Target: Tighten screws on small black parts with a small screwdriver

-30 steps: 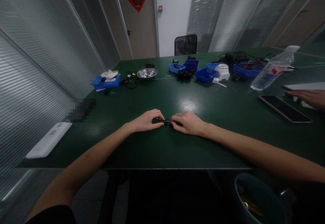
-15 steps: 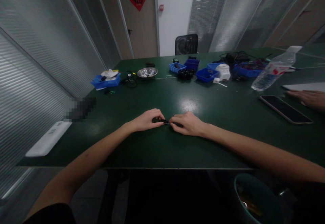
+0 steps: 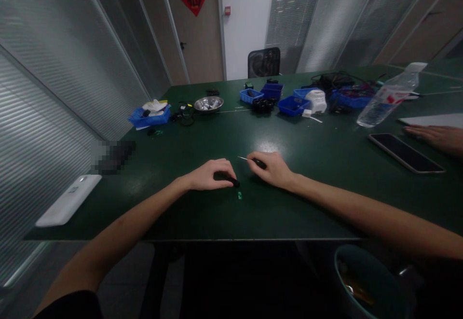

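Observation:
My left hand (image 3: 210, 174) is closed around a small black elongated casing (image 3: 231, 181) just above the green tabletop. Right below the casing's end lies a tiny green circuit board (image 3: 239, 195), touched by neither hand. My right hand (image 3: 271, 168) grips a thin tool with a dark handle (image 3: 259, 163) and a slim metal shaft (image 3: 242, 158) pointing left; it looks like a screwdriver. The shaft's tip is apart from the casing. My left fingers partly cover the casing.
Blue bins (image 3: 150, 116), a metal bowl (image 3: 209, 104) and black cables stand toward the back. At right are a tilted-looking plastic bottle (image 3: 390, 96), a phone (image 3: 405, 153) and another person's hand (image 3: 434, 135). A white box-like device (image 3: 68, 201) lies at the left edge.
The tool in my right hand has moved back from the black casing, up and to the right. The casing has shifted slightly toward me, and the green circuit board now shows on the table.

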`<state>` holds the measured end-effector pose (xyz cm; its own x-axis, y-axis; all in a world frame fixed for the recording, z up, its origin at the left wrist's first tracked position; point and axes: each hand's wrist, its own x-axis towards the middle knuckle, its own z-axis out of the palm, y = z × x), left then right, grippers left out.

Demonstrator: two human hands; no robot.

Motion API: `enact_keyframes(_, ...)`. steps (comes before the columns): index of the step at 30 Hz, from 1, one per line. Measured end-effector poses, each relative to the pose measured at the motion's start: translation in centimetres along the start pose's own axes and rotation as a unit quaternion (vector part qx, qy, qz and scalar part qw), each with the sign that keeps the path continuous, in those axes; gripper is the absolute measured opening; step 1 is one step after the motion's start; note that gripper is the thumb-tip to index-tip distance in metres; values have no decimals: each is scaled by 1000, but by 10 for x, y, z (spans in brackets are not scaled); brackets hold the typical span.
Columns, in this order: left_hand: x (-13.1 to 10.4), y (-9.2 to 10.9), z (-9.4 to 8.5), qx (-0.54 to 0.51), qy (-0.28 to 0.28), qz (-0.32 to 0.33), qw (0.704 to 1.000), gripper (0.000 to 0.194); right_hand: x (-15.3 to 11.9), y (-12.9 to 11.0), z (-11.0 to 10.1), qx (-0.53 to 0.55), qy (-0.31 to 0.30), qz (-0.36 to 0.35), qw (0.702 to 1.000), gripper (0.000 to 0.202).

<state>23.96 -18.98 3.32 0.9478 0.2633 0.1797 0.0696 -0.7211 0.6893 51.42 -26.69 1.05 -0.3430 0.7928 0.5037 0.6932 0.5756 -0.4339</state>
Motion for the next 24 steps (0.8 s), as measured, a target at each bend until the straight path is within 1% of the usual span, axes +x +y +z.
enact_keyframes(3,2,12,2,-62,-62,14,996,20,1,1,1,-2,-4,-4,1000,23)
enact_keyframes(5,2,18,4,-82,-96,17,992,20,0,0,1,-6,-4,-7,1000,23)
enact_keyframes(7,3,19,5,-70,-108,25,991,21,0,0,2,-10,-4,-7,1000,22)
enact_keyframes(9,2,13,3,-32,-94,27,995,22,0,-1,2,-10,-7,-6,1000,23)
enact_keyframes(11,-1,1,-5,22,-57,15,998,22,0,-1,2,-9,-12,-4,1000,23)
enact_keyframes(13,-8,-19,-19,82,-7,-20,996,22,0,0,2,-8,-13,-3,1000,24)
enact_keyframes(15,-20,-42,-37,146,51,-79,985,26,0,0,2,-6,-13,-5,1000,24)
enact_keyframes(17,-36,-67,-58,208,104,-165,958,34,0,1,1,-4,-18,-8,1000,25)
enact_keyframes(19,-55,-89,-80,272,157,-255,915,38,-1,1,1,-3,-24,-10,1000,26)
enact_keyframes(21,-76,-107,-99,334,186,-337,861,42,-1,1,0,-5,-28,-9,1000,25)
enact_keyframes(24,-106,-126,-122,387,217,-460,769,46,-1,0,0,-10,-28,-11,1000,25)
